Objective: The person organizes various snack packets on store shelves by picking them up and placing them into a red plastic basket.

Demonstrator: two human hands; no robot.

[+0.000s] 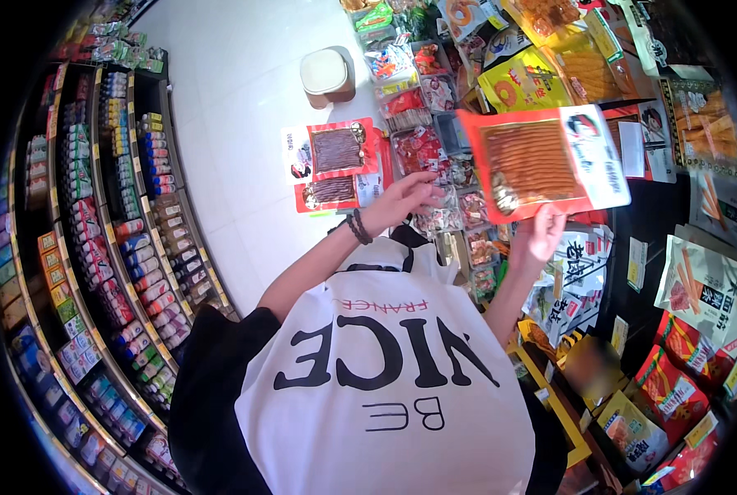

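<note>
My right hand (547, 233) grips the lower edge of a red and white snack pack (529, 161), its clear window showing a row of brown strips. The pack is held up in front of the hanging packets on the right. My left hand (403, 202), with a dark beaded bracelet at the wrist, reaches over the low bins with its fingers stretched apart and nothing in them. Just left of its fingers are two similar red and white packs (335, 153) with darker strips, one partly covering the other. I cannot make out what supports them.
Bins of small wrapped snacks (414, 107) run away in front of me. Bagged snacks (702, 285) hang on a dark rack at the right. A beige round-cornered container (325, 76) stands on the pale tiled floor (228, 124). Shelves of bottles and cartons (88, 223) curve along the left.
</note>
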